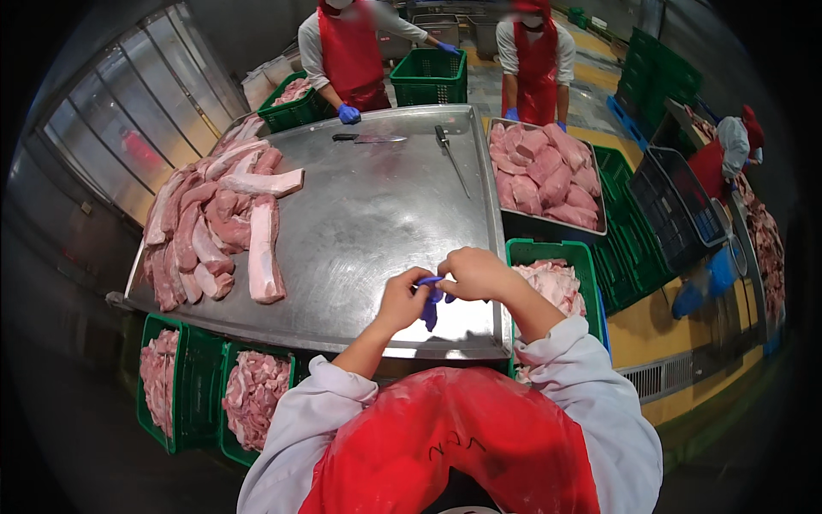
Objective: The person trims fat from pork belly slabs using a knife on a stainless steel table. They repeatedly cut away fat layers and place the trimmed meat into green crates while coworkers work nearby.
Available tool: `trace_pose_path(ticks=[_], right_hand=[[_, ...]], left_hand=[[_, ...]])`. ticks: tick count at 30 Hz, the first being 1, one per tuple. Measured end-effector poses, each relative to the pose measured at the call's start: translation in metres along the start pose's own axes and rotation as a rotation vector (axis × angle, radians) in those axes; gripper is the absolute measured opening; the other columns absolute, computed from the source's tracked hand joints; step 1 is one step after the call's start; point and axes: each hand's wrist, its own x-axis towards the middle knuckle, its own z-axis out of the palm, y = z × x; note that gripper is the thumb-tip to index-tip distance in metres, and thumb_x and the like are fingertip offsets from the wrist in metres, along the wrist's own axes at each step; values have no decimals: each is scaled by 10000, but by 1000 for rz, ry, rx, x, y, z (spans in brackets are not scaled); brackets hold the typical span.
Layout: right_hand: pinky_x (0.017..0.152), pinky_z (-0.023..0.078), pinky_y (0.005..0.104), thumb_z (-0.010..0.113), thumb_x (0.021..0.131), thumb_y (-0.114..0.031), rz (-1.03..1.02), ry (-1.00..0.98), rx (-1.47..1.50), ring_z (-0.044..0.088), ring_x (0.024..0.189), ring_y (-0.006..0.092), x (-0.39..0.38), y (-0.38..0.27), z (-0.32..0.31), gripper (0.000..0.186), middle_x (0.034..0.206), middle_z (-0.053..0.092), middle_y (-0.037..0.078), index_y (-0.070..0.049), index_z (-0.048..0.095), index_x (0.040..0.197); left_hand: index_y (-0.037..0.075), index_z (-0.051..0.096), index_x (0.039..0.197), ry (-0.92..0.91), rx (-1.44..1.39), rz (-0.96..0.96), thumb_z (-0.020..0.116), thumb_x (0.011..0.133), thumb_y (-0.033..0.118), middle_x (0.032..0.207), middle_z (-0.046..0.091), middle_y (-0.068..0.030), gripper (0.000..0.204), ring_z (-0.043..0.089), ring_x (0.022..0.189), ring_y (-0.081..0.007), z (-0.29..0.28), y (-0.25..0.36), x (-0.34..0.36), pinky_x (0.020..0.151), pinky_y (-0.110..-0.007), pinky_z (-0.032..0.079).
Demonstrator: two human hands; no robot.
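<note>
Over the near right corner of the steel table [368, 227], my left hand [404, 300] and my right hand [476, 276] meet, both bare. Between them is a crumpled blue-purple glove [431, 315], pinched in the fingers of each hand. Part of it hangs down below my left fingers. Pale slabs and strips of raw meat [214, 227] are heaped on the table's left side. A knife with a black handle [370, 138] lies near the far edge. To its right lies a long thin black-handled tool [452, 161]; whether it is a knife or a steel I cannot tell.
A metal tub [604, 218] full of meat stands beyond the right edge, with a green crate [589, 265] of trimmings nearer me. More green crates [180, 385] of meat pieces stand at the near left. Two co-workers in red aprons [351, 51] stand across the table; another is far right.
</note>
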Motion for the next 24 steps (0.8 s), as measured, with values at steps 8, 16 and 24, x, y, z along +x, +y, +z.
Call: trace_pose_path(ticks=[8,16,24], right_hand=[[722,525,448,651,892,-189,4,389,226,666,851,378,-14,40,-24,186,859,667,196,-25,694,967],[745,526,433,703,852,-112,-63,781,213,621,887,360,-24,-7,66,319,1027,590,156,-41,624,1153],[944,458,477,760,830,-232,145,660,428,544,1137,397,-90,10,116,655,1268,493,199,-21,456,1371]], left_hand=[[52,642,1027,55,-710,-340,583,994,111,854,680,-31,90,640,699,-128,-13,-44,21,645,-274,515],[80,643,1017,-57,-1252,-223,587,1013,236,895,672,-16,166,589,726,-116,35,-9,29,693,-264,486],[4,686,959,93,-288,48,654,930,21,854,702,-75,46,666,744,-133,46,-9,5,687,-267,522]])
